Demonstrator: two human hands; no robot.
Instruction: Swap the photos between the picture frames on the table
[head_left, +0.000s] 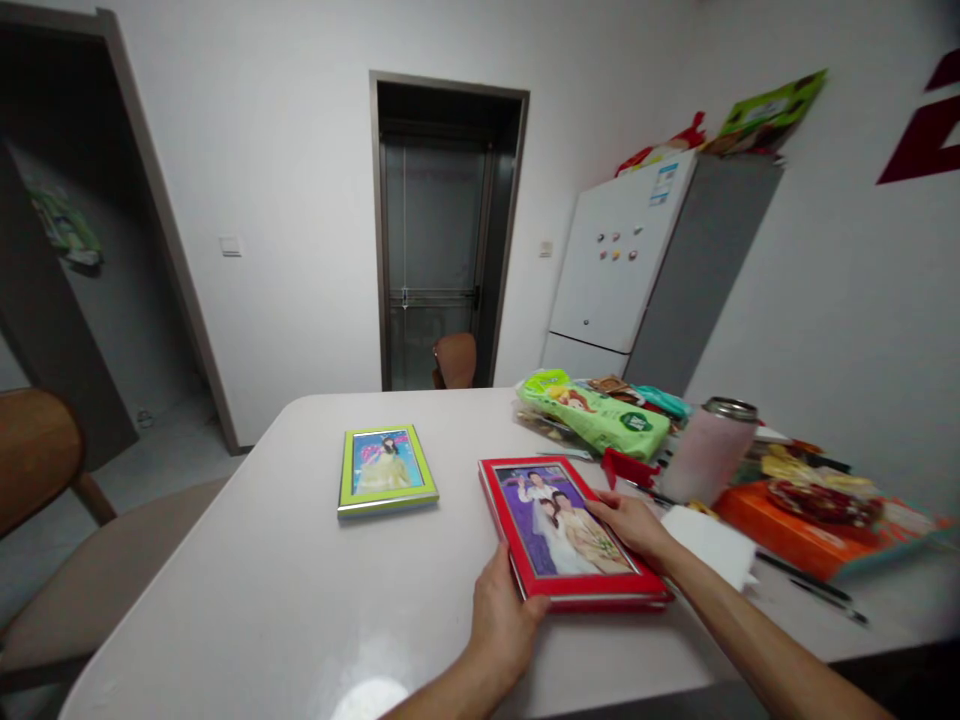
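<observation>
A thick red photo album [525, 560] lies at the near right of the white table, with a wedding-style picture set into its cover. At its near left corner, my left hand [504, 610] is closed, thumb on the cover and fingers along the left side. My right hand [630, 525] grips the right edge, its fingers partly over the cover picture. To the left, apart from both hands, a lime-green photo album [386, 468] lies flat, showing a person in a yellow dress. The underside of the red album is hidden.
Right of the red album stand a pink tumbler [709, 455], a green wipes pack [600, 412], white paper [712, 545], pens [814, 580] and an orange box [780, 525] with snack packs. A chair [112, 560] is at the table's left side; a fridge [622, 250] stands behind.
</observation>
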